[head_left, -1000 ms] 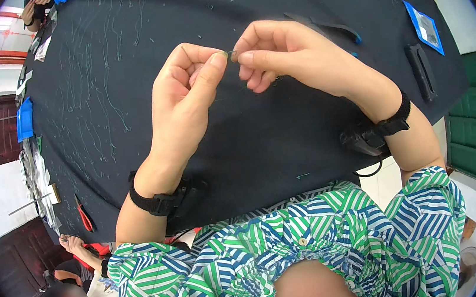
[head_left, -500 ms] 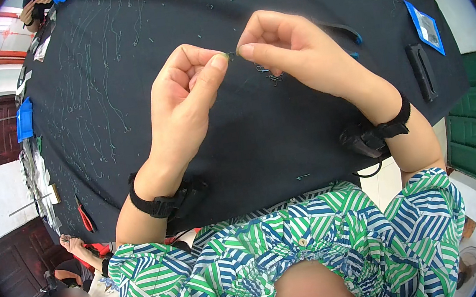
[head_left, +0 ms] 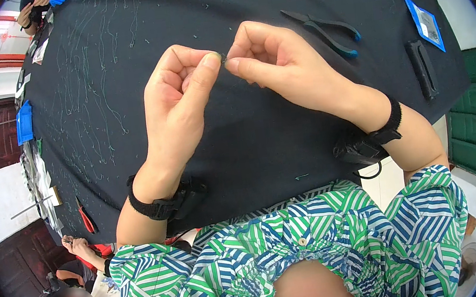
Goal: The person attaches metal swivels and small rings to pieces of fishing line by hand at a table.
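Above the black cloth, my left hand (head_left: 180, 105) pinches a tiny piece of thin dark green line (head_left: 223, 59) between thumb and index finger. Facing it, my right hand (head_left: 291, 71) has thumb and index finger closed on the same piece, the fingertips nearly touching. The remaining fingers of both hands are curled in. Most of the line is hidden by the fingertips, and whether a hook is tied to it is too small to tell. Black-and-blue pliers (head_left: 312, 19) lie beyond my right hand with their handles apart.
Several long green lines (head_left: 104, 76) are spread over the cloth (head_left: 263, 163) at left. Red-handled pliers (head_left: 85, 219) lie at the left edge. A blue-edged packet (head_left: 427, 24) and a black oblong case (head_left: 422, 69) are at right. Other people's hands (head_left: 76, 246) show at the table's edges.
Both hands have shifted slightly left, and their fingertips are closer together. The pliers, mostly hidden before, now show fully. The small dark hooks seen below my right hand are now out of sight.
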Motion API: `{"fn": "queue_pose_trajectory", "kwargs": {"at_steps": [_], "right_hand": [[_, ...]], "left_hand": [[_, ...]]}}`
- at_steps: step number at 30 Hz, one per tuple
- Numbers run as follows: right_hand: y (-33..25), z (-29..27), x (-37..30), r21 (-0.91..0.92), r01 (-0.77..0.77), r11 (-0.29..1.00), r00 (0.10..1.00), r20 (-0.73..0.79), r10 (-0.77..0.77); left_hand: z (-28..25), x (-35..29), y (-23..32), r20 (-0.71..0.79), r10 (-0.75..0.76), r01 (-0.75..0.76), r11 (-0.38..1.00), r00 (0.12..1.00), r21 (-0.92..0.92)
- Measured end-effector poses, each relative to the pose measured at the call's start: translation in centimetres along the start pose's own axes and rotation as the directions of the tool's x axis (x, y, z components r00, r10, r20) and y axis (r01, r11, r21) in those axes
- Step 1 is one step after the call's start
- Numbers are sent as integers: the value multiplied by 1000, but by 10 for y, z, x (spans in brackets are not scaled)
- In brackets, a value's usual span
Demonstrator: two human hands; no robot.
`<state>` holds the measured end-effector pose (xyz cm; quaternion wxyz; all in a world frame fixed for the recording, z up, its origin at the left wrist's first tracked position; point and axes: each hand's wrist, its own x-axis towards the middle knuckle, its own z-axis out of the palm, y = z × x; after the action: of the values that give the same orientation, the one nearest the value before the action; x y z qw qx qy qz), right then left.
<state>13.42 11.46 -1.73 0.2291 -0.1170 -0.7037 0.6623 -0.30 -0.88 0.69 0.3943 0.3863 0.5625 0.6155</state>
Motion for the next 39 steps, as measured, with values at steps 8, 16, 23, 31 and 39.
{"fn": "queue_pose_trajectory", "kwargs": {"at_steps": [8,16,23,31,39], "right_hand": [[-16,3,-2,-228,73,971,994,-66,-91],[-20,0,-3,-368,190,910,974,-47,-222],[-22,-9,2,-558,333,760,912,-15,-410],[-18,-15,6,-498,316,807,923,-36,-384],[-29,-20,3,-515,262,816,958,40,-283]], "left_hand": [[-6,2,0,-13,107,-101,972,994,214],[-5,6,-1,-46,233,-199,905,971,377],[-3,5,5,4,250,-215,822,968,527],[-2,4,4,57,243,-234,806,968,544],[-5,6,4,45,241,-228,818,970,528]]}}
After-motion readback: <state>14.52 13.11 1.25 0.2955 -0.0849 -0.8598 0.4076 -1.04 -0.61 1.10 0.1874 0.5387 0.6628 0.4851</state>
